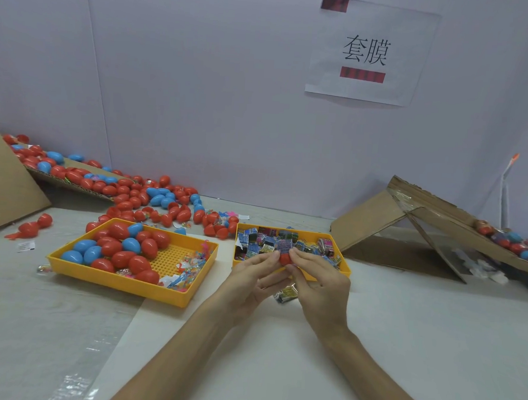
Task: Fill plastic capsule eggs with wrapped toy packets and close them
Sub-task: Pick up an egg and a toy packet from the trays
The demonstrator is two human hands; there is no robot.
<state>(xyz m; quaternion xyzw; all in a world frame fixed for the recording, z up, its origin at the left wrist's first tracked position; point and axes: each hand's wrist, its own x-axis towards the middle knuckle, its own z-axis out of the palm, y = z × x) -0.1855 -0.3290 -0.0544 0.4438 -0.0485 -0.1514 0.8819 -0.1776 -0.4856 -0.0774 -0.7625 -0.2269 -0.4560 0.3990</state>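
Note:
A red capsule egg [284, 258] sits between both hands above the front edge of the right yellow tray [343, 268]. My left hand [256, 276] pinches it from the left and my right hand [316, 278] from the right. A blue wrapped sleeve [284, 246] stands on top of the egg, covering its upper part. That tray holds several wrapped toy packets [255, 244]. The left yellow tray [121, 280] holds several red and blue eggs [120, 246] plus small clear-wrapped toys [190, 265].
Loose red and blue eggs [151, 199] are heaped at the back left, some on a cardboard ramp [72, 182]. A cardboard ramp [441, 217] at the right carries several eggs. One packet [286, 294] lies on the table under my hands. A paper sign [367, 48] hangs on the wall.

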